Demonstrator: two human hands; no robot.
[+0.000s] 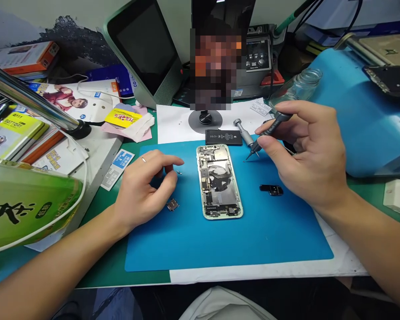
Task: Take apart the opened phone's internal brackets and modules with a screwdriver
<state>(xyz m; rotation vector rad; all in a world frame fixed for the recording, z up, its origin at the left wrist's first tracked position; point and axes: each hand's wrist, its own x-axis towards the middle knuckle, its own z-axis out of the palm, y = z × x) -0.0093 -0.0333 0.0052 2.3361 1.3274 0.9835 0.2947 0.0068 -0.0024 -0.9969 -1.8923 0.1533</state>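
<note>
An opened phone, its inner boards bare, lies upright on a blue mat. My right hand grips a dark precision screwdriver between thumb and fingers. Its tip points down at the mat right of the phone's top, close to a tiny speck that may be a screw. Left of the phone, my left hand hovers low with the index finger stretched out and the thumb apart from it. Near the thumb is a small metal part; whether they touch, I cannot tell. A small square metal part lies below that hand.
Behind the phone lie a black battery and a grey screwdriver. A black phone part rests on the mat's right. A glass jar, a monitor and a round stand base stand behind; a green bag is left.
</note>
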